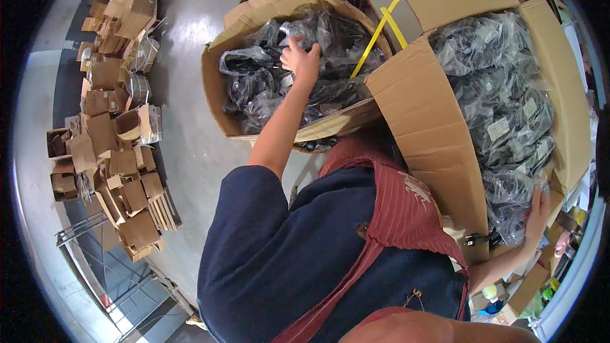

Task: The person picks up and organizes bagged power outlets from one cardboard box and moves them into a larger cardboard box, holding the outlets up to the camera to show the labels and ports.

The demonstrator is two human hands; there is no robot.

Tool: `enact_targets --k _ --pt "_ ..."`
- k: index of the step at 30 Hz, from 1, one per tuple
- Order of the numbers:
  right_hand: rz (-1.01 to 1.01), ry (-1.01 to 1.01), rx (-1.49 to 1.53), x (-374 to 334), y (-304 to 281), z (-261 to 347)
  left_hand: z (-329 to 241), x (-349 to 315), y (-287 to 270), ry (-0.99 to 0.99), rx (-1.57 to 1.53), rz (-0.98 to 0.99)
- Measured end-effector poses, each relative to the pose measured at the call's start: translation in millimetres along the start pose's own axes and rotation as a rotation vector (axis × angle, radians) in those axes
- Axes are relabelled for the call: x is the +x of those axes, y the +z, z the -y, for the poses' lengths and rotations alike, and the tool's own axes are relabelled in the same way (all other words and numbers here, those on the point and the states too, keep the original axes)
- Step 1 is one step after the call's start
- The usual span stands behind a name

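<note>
My left hand (300, 60) reaches into the left cardboard box (219, 98). Its thumb and fingers are apart, over clear plastic bags (264, 105) with dark contents that I cannot make out. A crumpled clear bag (305, 28) lies just beyond the fingertips. On the right, a larger open cardboard box (429, 143) is filled with similar bagged dark items (502, 98), some with white labels (499, 129). At that box's near right end is my right hand (537, 216), fingers stretched out against a plastic bag (508, 200). Part of this hand is dim and hard to see.
Yellow strapping (372, 44) crosses the left box's right side. Flattened and open cartons (117, 159) are piled along the left, beside the grey floor (190, 82). A metal frame (86, 228) stands at the lower left. Assorted goods (559, 248) lie at the lower right.
</note>
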State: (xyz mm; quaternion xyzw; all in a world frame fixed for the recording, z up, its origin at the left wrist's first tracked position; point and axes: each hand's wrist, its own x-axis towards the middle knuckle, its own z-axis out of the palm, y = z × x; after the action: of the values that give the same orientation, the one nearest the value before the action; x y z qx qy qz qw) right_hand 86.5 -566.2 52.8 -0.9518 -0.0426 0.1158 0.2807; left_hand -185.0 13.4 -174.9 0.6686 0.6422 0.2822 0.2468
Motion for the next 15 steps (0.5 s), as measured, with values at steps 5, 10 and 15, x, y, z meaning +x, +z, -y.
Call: enact_targets --k 5,10,15 --pt "0.01 0.019 0.018 3.2 -2.2 -7.4 -8.0 -17.7 -14.4 0.634 -0.037 0.04" --pt "0.01 0.043 0.004 -9.7 -1.9 15.5 -4.7 -17.8 -6.7 0.48 -0.132 0.118" --pt "-0.028 0.097 0.035 -16.3 3.4 23.3 -1.6 -10.6 -7.1 0.54 -0.193 0.179"
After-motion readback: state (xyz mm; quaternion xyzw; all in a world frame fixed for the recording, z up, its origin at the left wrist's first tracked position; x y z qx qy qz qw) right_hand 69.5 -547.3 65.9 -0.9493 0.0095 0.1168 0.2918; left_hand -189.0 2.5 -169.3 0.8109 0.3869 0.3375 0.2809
